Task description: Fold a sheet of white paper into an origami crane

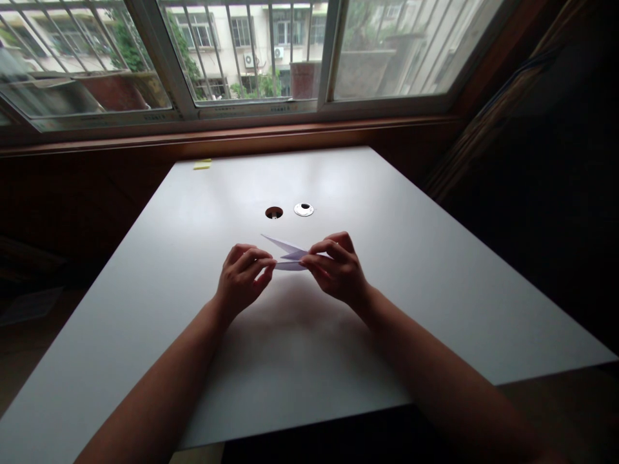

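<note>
Paper [296, 256] is partly hidden by the right hand [341, 267].

Daylight from window [256, 55]; right side near black; sheen on far tabletop [309, 177], soft shadow nearer

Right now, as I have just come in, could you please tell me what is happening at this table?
A person is holding a folded piece of white paper over the white table. The left hand pinches one end, and the right hand grips the other; one pointed flap stands apart from the lower part. Beyond the hands are a round hole in the tabletop and a round disc beside it. A yellow slip lies near the far edge.
</note>
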Demonstrator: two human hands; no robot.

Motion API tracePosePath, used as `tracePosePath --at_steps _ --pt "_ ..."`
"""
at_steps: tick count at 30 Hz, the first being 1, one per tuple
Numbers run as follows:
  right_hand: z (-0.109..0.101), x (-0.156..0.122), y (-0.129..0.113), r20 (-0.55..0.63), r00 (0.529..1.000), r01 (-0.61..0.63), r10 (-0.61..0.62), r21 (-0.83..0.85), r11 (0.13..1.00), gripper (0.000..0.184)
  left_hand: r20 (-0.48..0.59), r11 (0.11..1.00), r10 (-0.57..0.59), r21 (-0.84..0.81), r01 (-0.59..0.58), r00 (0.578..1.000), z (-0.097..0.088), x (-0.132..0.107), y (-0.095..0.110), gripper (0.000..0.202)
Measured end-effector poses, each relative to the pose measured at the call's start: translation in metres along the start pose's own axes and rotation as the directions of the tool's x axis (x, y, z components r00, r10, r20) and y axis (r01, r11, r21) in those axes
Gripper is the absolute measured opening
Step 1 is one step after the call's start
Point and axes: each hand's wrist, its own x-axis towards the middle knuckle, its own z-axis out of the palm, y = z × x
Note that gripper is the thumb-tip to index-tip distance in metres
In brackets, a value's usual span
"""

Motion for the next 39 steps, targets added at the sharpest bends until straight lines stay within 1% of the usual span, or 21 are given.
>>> tracePosePath --at_steps 5,11,20,23,26,27,28,29,30,31,33,35,37,39 --pt "-0.001 0.001 0.004 -0.053 0.998 -0.034 0.035 0.023 0.999 0.013 -0.019 0.999 -0.029 -0.036 0.029 0.999 -0.002 -0.002 -0.006 0.015" --pt "-0.002 0.002 0.011 -0.124 0.99 -0.064 0.068 0.034 0.997 0.011 -0.038 0.998 -0.058 -0.038 0.056 0.998 -0.004 -0.004 -0.016 0.011" --pt "-0.003 0.002 0.016 -0.149 0.984 -0.092 0.096 0.033 0.995 0.011 -0.042 0.991 -0.101 -0.096 0.097 0.994 -0.005 -0.006 -0.023 0.011" --pt "-0.003 0.003 0.017 -0.161 0.982 -0.095 0.098 0.027 0.995 0.01 -0.062 0.982 -0.155 -0.123 0.147 0.986 -0.005 -0.007 -0.023 0.007" --pt "-0.003 0.003 0.017 -0.163 0.98 -0.11 0.111 0.017 0.994 0.01 -0.056 0.949 -0.27 -0.186 0.255 0.961 -0.006 -0.007 -0.022 0.007" --pt "-0.003 0.003 0.017 -0.162 0.98 -0.116 0.117 0.014 0.993 0.01 -0.033 0.921 -0.331 -0.229 0.316 0.943 -0.005 -0.008 -0.021 0.009" --pt "-0.003 0.002 0.018 -0.162 0.979 -0.121 0.122 0.013 0.993 0.01 0.01 0.877 -0.402 -0.283 0.388 0.916 -0.005 -0.009 -0.019 0.012" --pt "-0.003 0.002 0.018 -0.16 0.979 -0.125 0.125 0.011 0.992 0.01 0.066 0.817 -0.471 -0.344 0.463 0.88 -0.004 -0.01 -0.018 0.015" --pt "-0.003 0.001 0.018 -0.16 0.979 -0.125 0.125 0.009 0.992 0.01 0.135 0.735 -0.539 -0.406 0.543 0.831 -0.002 -0.011 -0.016 0.018" --pt "-0.003 0.001 0.018 -0.161 0.979 -0.124 0.124 0.006 0.992 0.011 0.219 0.646 -0.576 -0.468 0.603 0.788 0.0 -0.012 -0.014 0.022" --pt "-0.003 0.0 0.018 -0.162 0.98 -0.119 0.117 -0.001 0.993 0.013 0.345 0.487 -0.587 -0.571 0.66 0.732 0.005 -0.013 -0.011 0.03" --pt "-0.002 0.0 0.017 -0.154 0.982 -0.108 0.106 -0.004 0.994 0.015 0.442 0.343 -0.576 -0.633 0.694 0.688 0.009 -0.012 -0.008 0.04" --pt "0.0 0.0 0.015 -0.136 0.987 -0.086 0.086 0.002 0.996 0.016 0.506 0.218 -0.565 -0.67 0.71 0.651 0.011 -0.009 -0.005 0.052" --pt "0.001 0.001 0.013 -0.095 0.994 -0.044 0.045 0.011 0.999 0.018 0.542 0.118 -0.575 -0.686 0.718 0.613 0.01 -0.004 -0.002 0.062"
